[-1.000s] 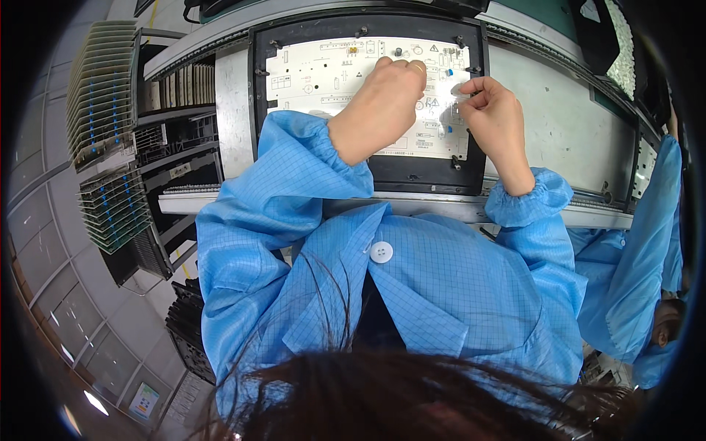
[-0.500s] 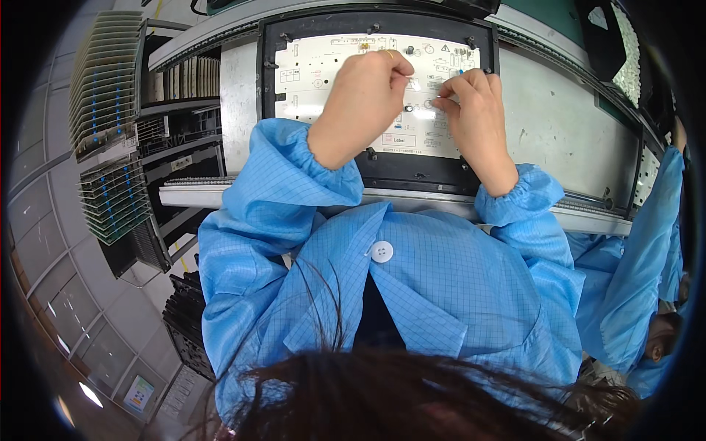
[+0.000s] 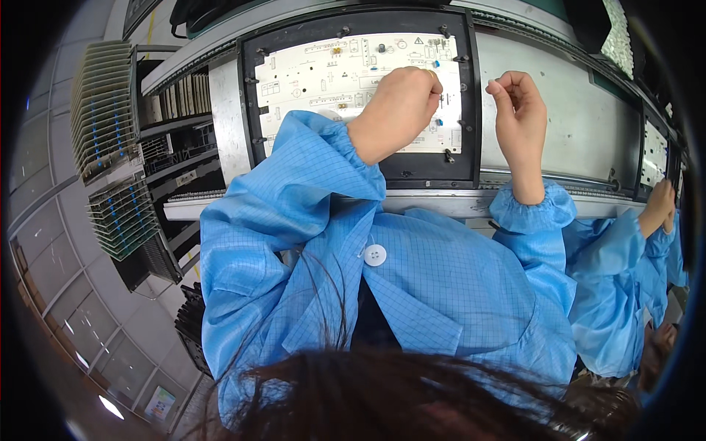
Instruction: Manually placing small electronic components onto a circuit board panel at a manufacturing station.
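A white printed circuit board (image 3: 283, 67) lies in a black carrier frame (image 3: 252, 140) on the rails in front of me. Small parts stand on it, among them blue ones (image 3: 436, 65) near the right edge and a dark round one (image 3: 382, 48) by the far edge. My left hand (image 3: 401, 106) is over the board's right half, fingers closed together at the tips; what they pinch, if anything, is hidden. Just right of the frame my right hand (image 3: 522, 117) is raised, with thumb and curled forefinger pressed together. Anything between them is too small to make out.
Metal rails (image 3: 338, 201) run along the near and far sides of the frame. At left stand racks of upright boards (image 3: 110, 110). A co-worker's hands (image 3: 658, 206) and blue sleeves (image 3: 610, 246) are at the far right, near another white board (image 3: 653, 151).
My right hand has left the board and moved right, past the frame's edge. My left hand has shifted right and slightly nearer over the board. In view, the board sits a little further left.
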Available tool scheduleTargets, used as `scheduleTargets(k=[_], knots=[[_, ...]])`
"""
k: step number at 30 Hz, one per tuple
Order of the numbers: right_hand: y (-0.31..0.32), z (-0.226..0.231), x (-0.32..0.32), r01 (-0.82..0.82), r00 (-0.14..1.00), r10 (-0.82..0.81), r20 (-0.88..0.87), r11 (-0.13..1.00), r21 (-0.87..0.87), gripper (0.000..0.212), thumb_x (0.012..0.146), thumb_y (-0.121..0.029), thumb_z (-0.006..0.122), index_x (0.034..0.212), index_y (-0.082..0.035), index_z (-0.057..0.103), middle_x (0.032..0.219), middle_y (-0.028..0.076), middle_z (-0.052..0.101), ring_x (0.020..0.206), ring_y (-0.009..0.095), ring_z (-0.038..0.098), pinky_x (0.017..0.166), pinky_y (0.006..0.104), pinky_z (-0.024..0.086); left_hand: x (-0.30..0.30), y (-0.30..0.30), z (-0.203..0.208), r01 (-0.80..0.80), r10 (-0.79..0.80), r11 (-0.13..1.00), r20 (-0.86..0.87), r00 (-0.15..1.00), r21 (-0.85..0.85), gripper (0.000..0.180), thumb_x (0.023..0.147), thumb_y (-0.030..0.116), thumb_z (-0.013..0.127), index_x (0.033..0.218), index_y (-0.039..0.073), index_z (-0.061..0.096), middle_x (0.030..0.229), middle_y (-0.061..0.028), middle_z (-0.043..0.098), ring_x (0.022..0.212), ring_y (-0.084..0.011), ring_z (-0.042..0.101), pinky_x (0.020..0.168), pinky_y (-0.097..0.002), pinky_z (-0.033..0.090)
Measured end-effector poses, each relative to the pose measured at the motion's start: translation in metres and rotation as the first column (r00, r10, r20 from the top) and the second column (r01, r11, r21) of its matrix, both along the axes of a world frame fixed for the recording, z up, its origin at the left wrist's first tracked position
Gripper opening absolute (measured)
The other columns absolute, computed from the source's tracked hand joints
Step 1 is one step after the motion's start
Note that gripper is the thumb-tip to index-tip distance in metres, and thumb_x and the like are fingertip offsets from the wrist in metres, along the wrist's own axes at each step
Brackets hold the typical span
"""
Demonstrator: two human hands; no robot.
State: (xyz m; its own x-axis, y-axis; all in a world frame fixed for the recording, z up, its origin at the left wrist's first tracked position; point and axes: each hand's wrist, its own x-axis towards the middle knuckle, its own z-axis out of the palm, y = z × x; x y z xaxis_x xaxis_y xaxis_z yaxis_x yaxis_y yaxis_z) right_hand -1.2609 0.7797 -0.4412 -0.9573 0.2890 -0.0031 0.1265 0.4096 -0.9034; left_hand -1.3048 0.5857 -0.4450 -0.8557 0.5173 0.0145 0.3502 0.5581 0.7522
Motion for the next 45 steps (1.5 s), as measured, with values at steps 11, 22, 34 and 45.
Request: scheduleTargets(k=[11,22,34,45], knots=[[-0.001,-0.002,0.006,0.02,1.0,-0.021,-0.021,0.999,-0.036,0.006,0.093,-0.002,0.063,0.096,0.0,0.058,0.081,0.001,0.06,0.077,0.007,0.055,0.07,0.0201,0.045,-0.002,0.004,0.007,0.044,-0.044,0.997,0.0,0.999,-0.061,0.015,0.082,0.006,0.065,0.091,-0.004,0.071,0.081,-0.0203,0.07,0.072,-0.0316,0.069,0.068,-0.0366,0.055],[-0.018,0.004,0.004,-0.102,0.969,0.103,0.223,0.995,-0.018,0.009,0.088,0.0,0.065,0.095,0.004,0.069,0.082,0.006,0.07,0.071,0.009,0.065,0.064,0.0223,0.051,0.005,0.017,0.014,0.138,-0.185,0.963,-0.193,0.964,-0.233,0.012,0.082,0.003,0.064,0.091,-0.005,0.067,0.083,-0.0252,0.066,0.084,-0.0419,0.064,0.078,-0.0486,0.05],[-0.025,0.003,-0.003,-0.14,0.974,0.086,0.21,0.957,0.255,0.016,0.082,-0.005,0.068,0.095,0.003,0.072,0.076,0.01,0.072,0.068,0.013,0.067,0.065,0.0261,0.053,0.014,-0.007,0.008,0.074,-0.121,0.953,-0.147,0.982,-0.294,0.014,0.082,0.004,0.067,0.096,-0.001,0.066,0.091,-0.0198,0.065,0.092,-0.0371,0.058,0.086,-0.0434,0.046],[-0.051,0.004,0.004,-0.143,0.989,0.125,0.075,0.75,0.646,0.02,0.079,-0.001,0.064,0.099,-0.005,0.067,0.078,0.013,0.068,0.065,0.032,0.064,0.063,0.0434,0.051,0.01,0.001,0.005,0.099,-0.124,0.983,-0.161,0.979,-0.156,0.03,0.069,-0.006,0.061,0.099,-0.007,0.065,0.089,-0.0232,0.066,0.088,-0.0382,0.06,0.085,-0.0408,0.048]])
